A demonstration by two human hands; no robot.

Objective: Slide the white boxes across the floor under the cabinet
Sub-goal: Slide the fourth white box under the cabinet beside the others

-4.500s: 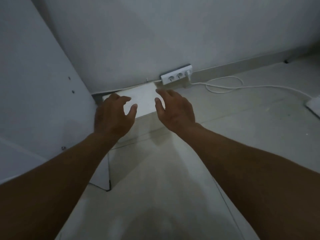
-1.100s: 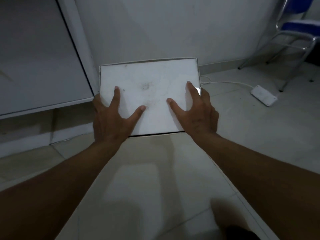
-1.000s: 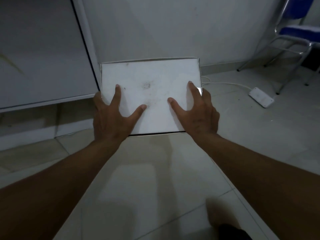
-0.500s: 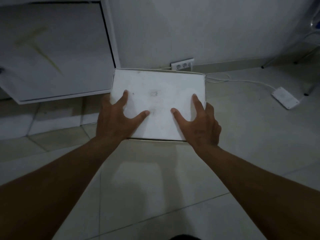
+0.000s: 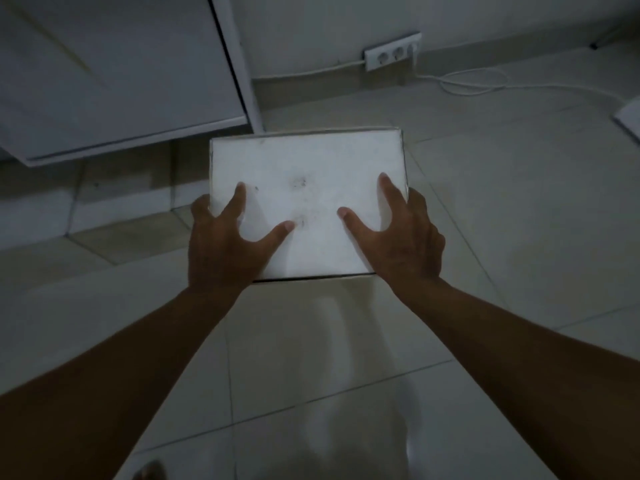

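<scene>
Now both hands' fingers (image 5: pixel 239 199) lie spread on the white box (image 5: pixel 308 188), gripping its near side edges

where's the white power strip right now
In the head view the white three-socket power strip sits at the top, right of centre, against the base of the wall, beyond the flat white box and right of the white cabinet.
</scene>
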